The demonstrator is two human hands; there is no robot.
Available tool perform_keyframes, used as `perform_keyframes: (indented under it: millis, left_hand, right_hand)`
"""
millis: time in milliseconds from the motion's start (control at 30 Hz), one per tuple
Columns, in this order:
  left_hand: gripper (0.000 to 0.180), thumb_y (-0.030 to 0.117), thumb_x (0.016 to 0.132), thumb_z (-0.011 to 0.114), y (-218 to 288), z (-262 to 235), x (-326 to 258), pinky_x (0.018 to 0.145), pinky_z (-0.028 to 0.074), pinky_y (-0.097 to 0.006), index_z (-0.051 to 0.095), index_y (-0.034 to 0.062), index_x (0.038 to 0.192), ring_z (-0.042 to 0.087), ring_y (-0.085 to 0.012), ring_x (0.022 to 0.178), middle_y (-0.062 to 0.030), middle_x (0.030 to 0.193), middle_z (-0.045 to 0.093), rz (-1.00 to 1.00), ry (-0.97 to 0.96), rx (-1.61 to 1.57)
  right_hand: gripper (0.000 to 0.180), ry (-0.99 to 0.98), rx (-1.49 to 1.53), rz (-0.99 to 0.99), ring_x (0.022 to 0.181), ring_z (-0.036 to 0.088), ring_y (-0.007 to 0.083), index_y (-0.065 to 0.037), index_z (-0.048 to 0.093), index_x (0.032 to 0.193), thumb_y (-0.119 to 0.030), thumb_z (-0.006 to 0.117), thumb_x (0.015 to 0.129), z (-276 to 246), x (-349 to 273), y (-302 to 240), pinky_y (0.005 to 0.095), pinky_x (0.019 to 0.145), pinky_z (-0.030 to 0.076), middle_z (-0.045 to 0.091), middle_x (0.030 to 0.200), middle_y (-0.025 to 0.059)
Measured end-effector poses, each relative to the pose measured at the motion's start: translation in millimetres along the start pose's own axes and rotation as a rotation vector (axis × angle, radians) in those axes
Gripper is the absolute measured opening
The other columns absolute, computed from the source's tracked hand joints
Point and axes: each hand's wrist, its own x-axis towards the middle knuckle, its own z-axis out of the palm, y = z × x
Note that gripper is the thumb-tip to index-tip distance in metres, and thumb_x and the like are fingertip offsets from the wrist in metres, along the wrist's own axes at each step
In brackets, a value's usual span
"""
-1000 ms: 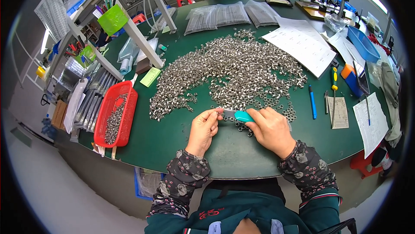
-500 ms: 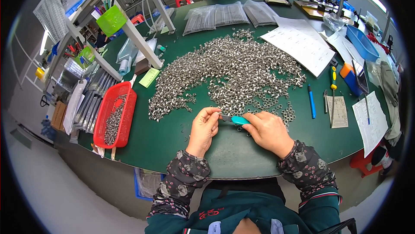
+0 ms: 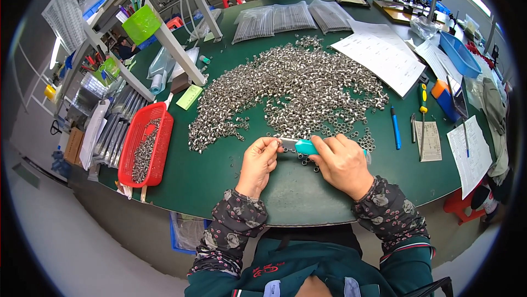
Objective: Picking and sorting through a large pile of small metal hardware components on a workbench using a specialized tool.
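In my right hand (image 3: 343, 162) is a teal utility knife (image 3: 305, 146), its handle wrapped by my fingers. The knife's blade (image 3: 287, 143) points left and reaches my left fingertips. My left hand (image 3: 259, 163) is closed in a pinch of thumb and forefinger on a small metal ring (image 3: 279, 142), mostly hidden by the fingers. Both hands are just above the green table, at the near edge of a wide heap of small metal rings (image 3: 307, 88). A few loose rings lie under the knife.
A red basket (image 3: 166, 149) partly filled with rings stands at the left. A white shelf post (image 3: 181, 58) rises behind it. Paper sheets (image 3: 384, 61), a blue pen (image 3: 396, 127) and a yellow-handled screwdriver (image 3: 423, 99) lie at the right. Bagged tubes (image 3: 293, 18) lie at the back.
The knife has turned slightly in my right hand, so more of its handle and its blade face show. My right fingers have shifted upward a little. My left hand stays nearly in place.
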Motion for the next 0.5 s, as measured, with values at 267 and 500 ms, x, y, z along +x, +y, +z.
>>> perform_keyframes:
  millis: [267, 500]
  left_hand:
    - [0.012, 0.01, 0.088, 0.053, 1.7, 0.3, -0.6, 0.039, 0.025, -0.014, 0.056, 0.0011, 0.095, 0.034, -0.001, 0.051, -0.0024, 0.078, 0.055, -0.015, -0.01, -0.042]
    - [0.011, 0.009, 0.089, 0.052, 2.5, -0.4, -0.2, 0.039, 0.024, -0.014, 0.056, 0.0013, 0.095, 0.034, -0.001, 0.05, -0.0016, 0.076, 0.053, -0.019, -0.077, 0.119]
  right_hand:
    - [0.024, -0.085, 0.096, 0.048, 0.063, 0.052, 0.0206, -0.008, 0.057, 0.089, -0.019, 0.068, 0.071, 2.0, -3.0, 0.2, 0.0326, 0.054, 0.045, 0.051, 0.064, 0.0055]
    - [0.024, -0.116, 0.125, 0.067, 0.063, 0.052, 0.0208, -0.008, 0.057, 0.089, -0.02, 0.068, 0.071, 2.5, -4.3, 3.2, 0.0331, 0.054, 0.045, 0.051, 0.064, 0.0055]
